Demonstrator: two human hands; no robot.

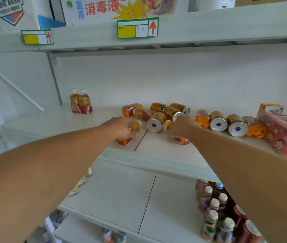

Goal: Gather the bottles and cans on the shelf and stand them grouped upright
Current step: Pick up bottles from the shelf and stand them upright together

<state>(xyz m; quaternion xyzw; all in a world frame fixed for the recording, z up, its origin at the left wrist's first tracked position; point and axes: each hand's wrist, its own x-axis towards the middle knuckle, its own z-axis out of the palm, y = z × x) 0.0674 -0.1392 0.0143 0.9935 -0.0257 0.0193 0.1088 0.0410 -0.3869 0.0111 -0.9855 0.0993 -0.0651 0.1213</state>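
White shelf (pixel 165 151) at chest height is the landmark. L hand (pixel 120 128) is on a small orange-label bottle (pixel 132 130) lying on its side near shelf's front edge, fingers curled round it; cap end pokes out past the knuckles. R hand (pixel 179 128) grips a 2nd lying bottle (pixel 182 140), just right of the shelf's board seam, fingers wrapped over it, white cap showing by the thumb side. Between the 2 hands, slightly further back on shelf, a gold can (pixel 156 122) lies on its side, silver base w/ blue dot facing out. Behind it more tipped cans (pixel 173 112) and 2 tipped bottles (pixel 135 111). Far back-left corner of shelf: 2 bottles standing upright (pixel 80 102), touching each other. Right part of shelf: 2 more lying cans (pixel 226 122) w/ orange bottles beside them, then a red wrapped pack (pixel 284 134) at the shelf's right end. Shelf below holds white-capped bottles (pixel 214 207) upright, right side.
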